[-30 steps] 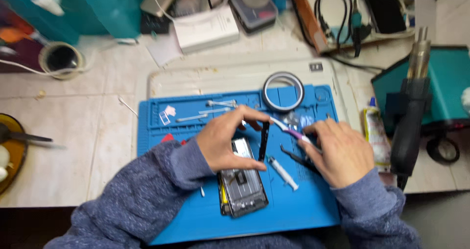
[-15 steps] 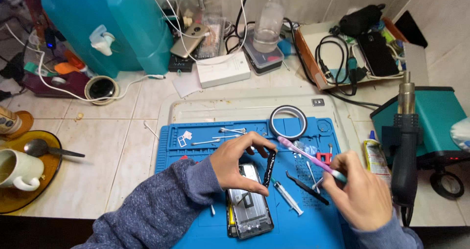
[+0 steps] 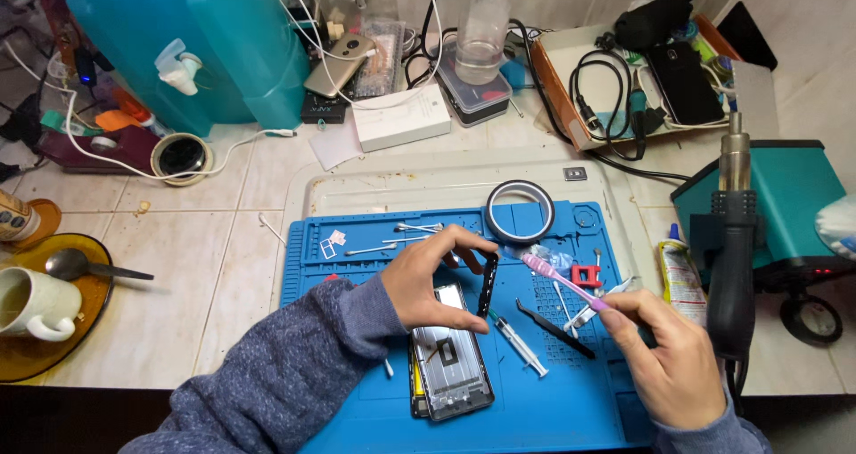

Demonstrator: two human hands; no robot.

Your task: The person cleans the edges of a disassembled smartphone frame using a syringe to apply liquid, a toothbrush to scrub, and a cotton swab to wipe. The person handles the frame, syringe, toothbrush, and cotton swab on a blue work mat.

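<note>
Left hand (image 3: 432,280) pinched on a narrow black strip (image 3: 488,284), thumb below and fingers above, strip held upright just over the top edge of the opened phone (image 3: 448,354). Right hand (image 3: 664,356) closed around the handle of a pink toothbrush (image 3: 563,280), bristles pointed up and left toward the strip, close to its upper end but not clearly touching. Directly under the left hand, the phone lying with its back off, metal frame and inner parts exposed, resting on the blue mat (image 3: 553,418). Judging by that: opened up and partly stripped already, one piece lifted out and under brushing; cleaning apparently in hand, reassembly not yet started, back not refitted. Between the two hands, a syringe (image 3: 520,345) and black tweezers (image 3: 553,327) lying on the mat, untouched. Just beyond the brush head, a roll of tape (image 3: 520,211) standing at the mat's far edge, and a small red part (image 3: 586,276) beside it. Beyond the left fingers, a few cotton swabs (image 3: 392,243) in the mat's tray. Right of the right hand, a hot-air gun (image 3: 733,249) parked upright by its teal station (image 3: 794,204), with a small glue bottle (image 3: 680,276) near it. Far to the left of the left sleeve, a mug (image 3: 31,304) and spoon (image 3: 85,265) on a brown plate (image 3: 36,360).
</note>
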